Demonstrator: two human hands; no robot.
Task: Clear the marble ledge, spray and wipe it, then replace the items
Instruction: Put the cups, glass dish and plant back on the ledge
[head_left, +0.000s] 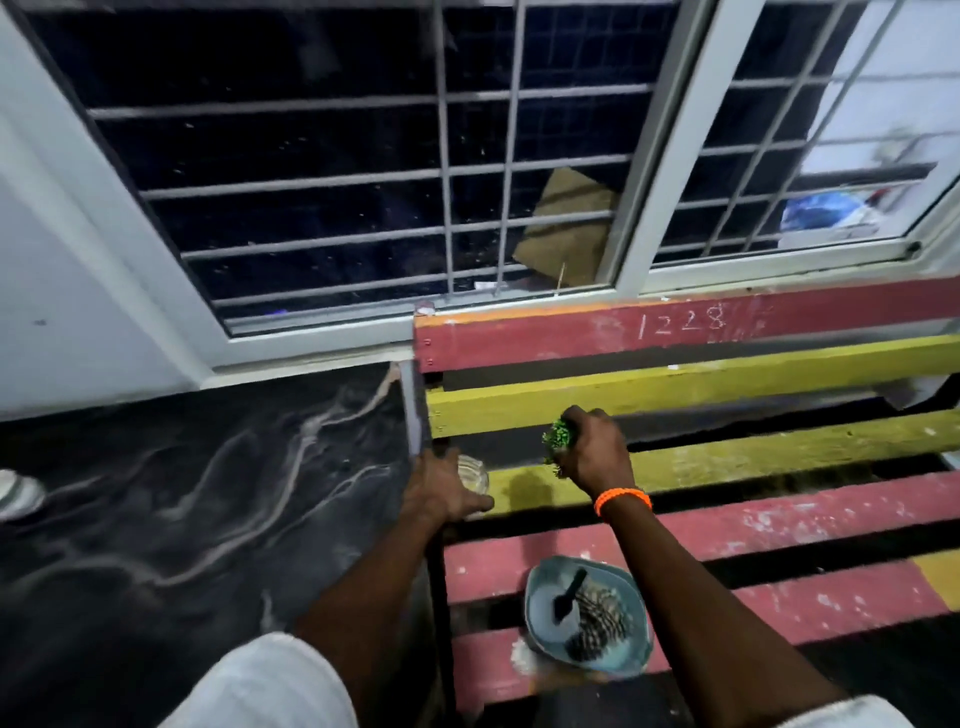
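The black marble ledge (208, 493) with pale veins fills the left half of the head view. My left hand (441, 491) is wrapped around a small clear glass jar (475, 475) that rests on a yellow slat of the bench just right of the ledge's edge. My right hand (597, 449), with an orange band at the wrist, is closed on a small green artificial plant (558, 436) above the same slat. A grey-blue bowl (587, 616) holding a black spoon and a striped shell-like object sits on the red slats nearer me.
The red and yellow slatted bench (727, 519) has dark gaps between its slats. A white-and-grey object (18, 493) lies at the ledge's far left edge. A barred window (363, 182) runs behind ledge and bench.
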